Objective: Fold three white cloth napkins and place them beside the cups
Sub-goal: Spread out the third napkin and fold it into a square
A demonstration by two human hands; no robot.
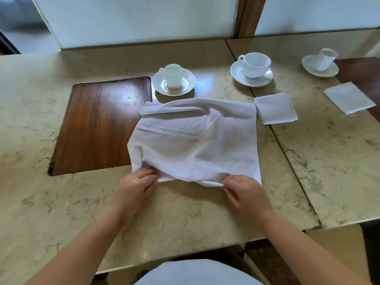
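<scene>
Third napkin lies open and rumpled at centre frame on the marble desk, its far edge rolled over itself just below the left cup. Left hand pinches the near-left corner, fingers closed on the cloth; right hand pinches the near edge toward the right, grip likewise closed on fabric. Two folded napkins already placed: one right of centre, below the middle cup, touching or nearly touching the open napkin's far-right corner; another at far right, below the right cup. Judgement: two of three done, first fold of the last one in hand. To do it well: keep both pinches at the true corners (the right pinch looks inboard of its corner; shift outward), pull gently apart to take out the central wrinkles, flatten the rolled far edge before folding, then carry the near edge up to meet the far edge squarely. Watch that the lifted cloth does not drag the adjacent folded napkin or brush the left cup's saucer. The wooden inlay at left takes no part in this.
</scene>
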